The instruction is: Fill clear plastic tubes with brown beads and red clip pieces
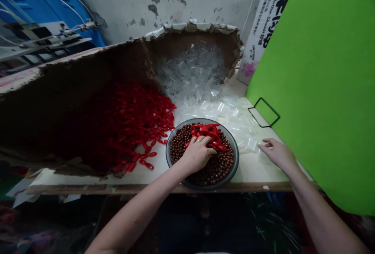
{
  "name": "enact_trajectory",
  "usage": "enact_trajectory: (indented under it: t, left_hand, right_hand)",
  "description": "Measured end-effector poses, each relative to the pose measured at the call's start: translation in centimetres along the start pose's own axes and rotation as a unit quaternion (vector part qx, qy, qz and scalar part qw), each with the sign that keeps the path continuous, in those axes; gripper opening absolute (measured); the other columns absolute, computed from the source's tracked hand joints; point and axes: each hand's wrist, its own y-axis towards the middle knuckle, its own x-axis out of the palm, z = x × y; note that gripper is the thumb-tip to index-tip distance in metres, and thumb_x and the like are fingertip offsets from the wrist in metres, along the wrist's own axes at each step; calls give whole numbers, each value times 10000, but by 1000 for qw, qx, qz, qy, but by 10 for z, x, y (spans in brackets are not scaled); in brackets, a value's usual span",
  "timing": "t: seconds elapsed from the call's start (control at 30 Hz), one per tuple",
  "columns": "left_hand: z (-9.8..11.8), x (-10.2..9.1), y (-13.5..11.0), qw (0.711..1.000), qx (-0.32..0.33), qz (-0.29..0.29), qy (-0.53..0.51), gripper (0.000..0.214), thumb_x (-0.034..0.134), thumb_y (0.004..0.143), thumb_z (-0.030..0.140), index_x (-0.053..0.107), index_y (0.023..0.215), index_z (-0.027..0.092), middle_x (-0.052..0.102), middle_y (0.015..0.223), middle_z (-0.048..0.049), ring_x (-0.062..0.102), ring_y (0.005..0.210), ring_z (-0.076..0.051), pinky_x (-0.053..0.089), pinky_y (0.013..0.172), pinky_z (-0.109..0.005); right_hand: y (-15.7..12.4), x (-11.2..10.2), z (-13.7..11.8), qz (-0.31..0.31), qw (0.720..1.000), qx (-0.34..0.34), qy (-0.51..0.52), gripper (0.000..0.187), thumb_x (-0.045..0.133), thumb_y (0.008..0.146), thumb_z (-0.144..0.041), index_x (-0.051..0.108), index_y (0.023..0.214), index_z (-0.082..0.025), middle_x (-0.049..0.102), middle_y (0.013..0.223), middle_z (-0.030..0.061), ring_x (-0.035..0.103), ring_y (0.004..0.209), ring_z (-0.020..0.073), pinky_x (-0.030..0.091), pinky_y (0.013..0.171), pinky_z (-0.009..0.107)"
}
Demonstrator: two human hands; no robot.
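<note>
A round grey bowl [233, 166] full of small brown balls [218, 168] sits at the table's front edge. A heap of red plastic pieces [206, 131] lies on top of the balls at the far side. My left hand [197, 153] rests in the bowl, fingers curled down onto the red pieces and balls. My right hand [277, 153] lies on the table to the right of the bowl, fingers stretched toward the clear plastic pieces [243, 119] scattered there.
A torn cardboard box holds a big pile of red plastic pieces [131, 121] on the left and clear plastic pieces [193, 70] at the back. A green board [322, 82] with a black wire clip [263, 112] stands at right.
</note>
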Motion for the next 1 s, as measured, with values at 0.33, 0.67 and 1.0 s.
enact_trajectory:
  t: [0.33, 0.67, 1.0]
  left_hand:
    - [-23, -5, 24, 999, -38, 24, 2, 222, 525, 871, 278, 703, 1004, 283, 551, 1177, -84, 508, 1102, -248, 362, 939, -433]
    - [28, -36, -15, 905, -165, 163, -356, 269, 586, 846, 323, 643, 1087, 220, 642, 1010, -61, 605, 946, -170, 465, 867, -305]
    - [45, -34, -24, 798, -207, 121, -552, 288, 624, 792, 245, 605, 1067, 162, 673, 915, -42, 616, 813, -151, 477, 729, -241]
  right_hand:
    - [-7, 22, 3, -36, 997, 47, -48, 671, 572, 763, -540, 502, 1312, -160, 606, 1111, 188, 616, 931, 344, 508, 713, 461]
    - [-57, -36, -116, -75, 853, -45, 515, 547, 792, 654, -369, 570, 1140, -251, 643, 1071, 51, 626, 946, 197, 528, 846, 343]
    - [-79, -32, -190, -146, 790, -80, 590, 312, 701, 767, -386, 617, 1027, -234, 648, 916, 10, 596, 791, 135, 504, 716, 240]
